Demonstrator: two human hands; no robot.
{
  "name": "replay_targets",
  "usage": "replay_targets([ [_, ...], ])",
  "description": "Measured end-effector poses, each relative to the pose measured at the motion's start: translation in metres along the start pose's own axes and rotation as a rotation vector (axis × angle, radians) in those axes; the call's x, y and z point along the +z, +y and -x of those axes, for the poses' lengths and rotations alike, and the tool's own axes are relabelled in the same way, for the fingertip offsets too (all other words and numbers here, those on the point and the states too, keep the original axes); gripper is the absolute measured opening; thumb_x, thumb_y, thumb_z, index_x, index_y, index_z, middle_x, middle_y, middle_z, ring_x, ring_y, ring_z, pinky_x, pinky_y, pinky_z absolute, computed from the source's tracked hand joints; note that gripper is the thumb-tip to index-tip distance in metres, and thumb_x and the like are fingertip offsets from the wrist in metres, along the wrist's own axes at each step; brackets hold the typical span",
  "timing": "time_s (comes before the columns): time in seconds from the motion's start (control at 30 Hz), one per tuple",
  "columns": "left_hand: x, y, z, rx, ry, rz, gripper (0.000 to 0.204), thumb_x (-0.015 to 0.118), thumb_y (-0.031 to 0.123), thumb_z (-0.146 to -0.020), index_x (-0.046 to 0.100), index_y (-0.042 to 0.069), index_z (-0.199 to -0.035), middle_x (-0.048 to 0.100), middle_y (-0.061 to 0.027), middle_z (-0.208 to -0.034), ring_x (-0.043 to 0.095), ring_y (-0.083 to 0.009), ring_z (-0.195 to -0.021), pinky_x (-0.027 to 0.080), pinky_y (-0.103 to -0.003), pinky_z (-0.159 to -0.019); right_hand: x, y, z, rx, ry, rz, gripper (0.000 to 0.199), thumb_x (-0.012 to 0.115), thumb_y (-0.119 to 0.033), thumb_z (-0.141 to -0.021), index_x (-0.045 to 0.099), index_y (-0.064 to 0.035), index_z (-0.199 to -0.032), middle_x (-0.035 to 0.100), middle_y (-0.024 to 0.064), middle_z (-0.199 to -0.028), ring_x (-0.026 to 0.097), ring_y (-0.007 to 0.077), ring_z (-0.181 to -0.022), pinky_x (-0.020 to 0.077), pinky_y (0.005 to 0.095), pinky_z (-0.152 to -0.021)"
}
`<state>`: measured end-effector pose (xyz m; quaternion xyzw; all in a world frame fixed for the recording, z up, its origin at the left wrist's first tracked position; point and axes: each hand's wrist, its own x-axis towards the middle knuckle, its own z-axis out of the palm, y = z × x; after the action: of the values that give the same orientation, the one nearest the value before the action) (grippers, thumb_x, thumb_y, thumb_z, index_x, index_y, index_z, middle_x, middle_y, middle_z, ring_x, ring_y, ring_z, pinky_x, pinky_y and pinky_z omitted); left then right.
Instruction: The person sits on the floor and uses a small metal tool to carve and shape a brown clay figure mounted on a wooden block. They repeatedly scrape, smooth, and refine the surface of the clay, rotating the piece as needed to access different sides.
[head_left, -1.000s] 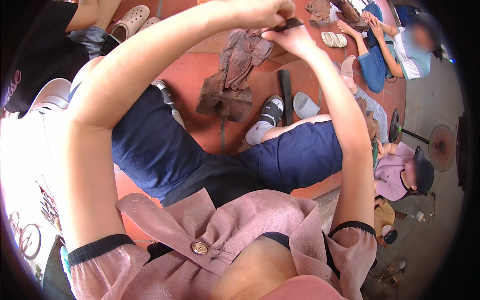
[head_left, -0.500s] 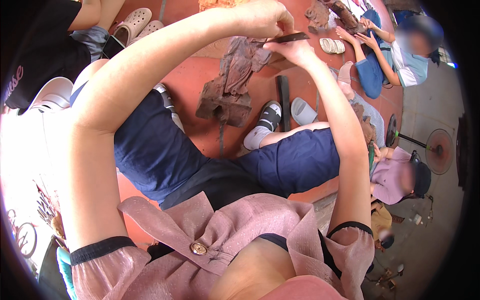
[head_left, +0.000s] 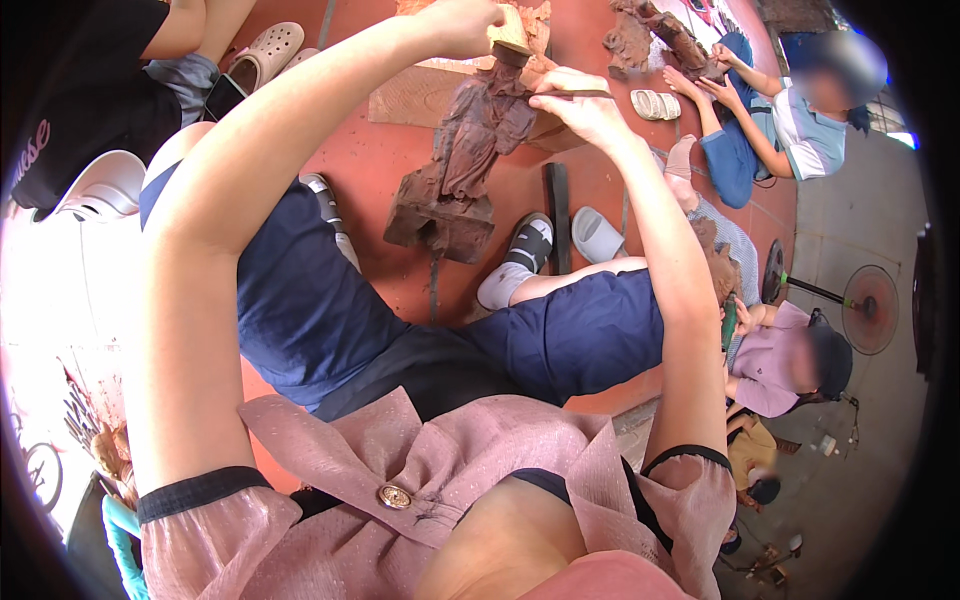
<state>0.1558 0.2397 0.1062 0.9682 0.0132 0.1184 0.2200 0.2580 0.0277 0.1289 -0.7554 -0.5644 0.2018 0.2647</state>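
While right hand (head_left: 588,112) is pinching thin tool (head_left: 583,94), left hand (head_left: 468,25) is clasping pale block (head_left: 513,27). Figure (head_left: 472,145) is showing shaped folds; remaining work is unclear.

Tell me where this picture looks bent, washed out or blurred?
In the head view, a curved black rim frames everything, and the person in the lilac shirt appears tipped sideways near it; glare bleaches the head view's left side white; at its right, the fan blurs into a reddish disc, while the carved figure looks fairly sharp.
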Motion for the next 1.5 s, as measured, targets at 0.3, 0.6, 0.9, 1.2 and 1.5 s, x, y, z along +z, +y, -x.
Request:
replay_targets([
  [0.3,0.043,0.018,0.049,-0.488,-0.19,0.34,0.094,0.077,0.037,-0.063,0.032,0.0,-0.137,0.038,-0.0261,-0.129,0.042,-0.0371,-0.12,0.037,-0.039,-0.101,0.011,-0.007,0.022,0.157,0.377,-0.657,0.014,0.059,-0.012,-0.085,0.056,0.0002,-0.081,0.063,0.0116,-0.073,0.061,0.0151,-0.062,0.0513,0.027,-0.059],
  [0.6,0.135,0.086,0.119,-0.869,0.329,0.744,0.102,0.083,0.034,-0.059,0.027,0.0,-0.138,0.047,-0.0228,-0.127,0.045,-0.0365,-0.12,0.038,-0.041,-0.1,0.082,-0.02,0.046,0.323,0.882,-0.832,0.018,0.067,0.002,-0.076,0.051,-0.0012,-0.085,0.057,0.0049,-0.067,0.054,0.0109,-0.048,0.0483,0.0247,-0.046],
  [0.9,0.146,0.074,0.121,-0.976,0.151,0.789,0.093,0.083,0.043,-0.057,0.043,0.0,-0.129,0.05,-0.019,-0.126,0.047,-0.0332,-0.118,0.038,-0.043,-0.098,0.11,-0.035,0.063,0.233,0.883,-0.563,0.016,0.062,-0.005,-0.086,0.064,0.0043,-0.099,0.066,0.0063,-0.078,0.063,0.0104,-0.07,0.0527,0.0225,-0.066],
  [1.2,0.147,0.074,0.12,-0.979,0.14,0.779,0.095,0.083,0.044,-0.056,0.042,0.002,-0.13,0.048,-0.0171,-0.129,0.044,-0.033,-0.121,0.036,-0.045,-0.1,0.108,-0.024,0.048,0.254,0.921,-0.204,0.02,0.059,-0.008,-0.087,0.064,0.0016,-0.104,0.066,0.0106,-0.092,0.064,0.0155,-0.08,0.0506,0.0258,-0.07],
  [1.5,0.146,0.072,0.121,-0.989,0.108,0.829,0.096,0.083,0.046,-0.056,0.041,0.002,-0.131,0.048,-0.0163,-0.129,0.042,-0.0324,-0.122,0.034,-0.046,-0.101,0.118,-0.037,0.042,0.09,0.949,-0.01,0.014,0.056,-0.007,-0.087,0.064,-0.0036,-0.098,0.063,0.0087,-0.097,0.061,0.0208,-0.09,0.0483,0.0307,-0.08],
])
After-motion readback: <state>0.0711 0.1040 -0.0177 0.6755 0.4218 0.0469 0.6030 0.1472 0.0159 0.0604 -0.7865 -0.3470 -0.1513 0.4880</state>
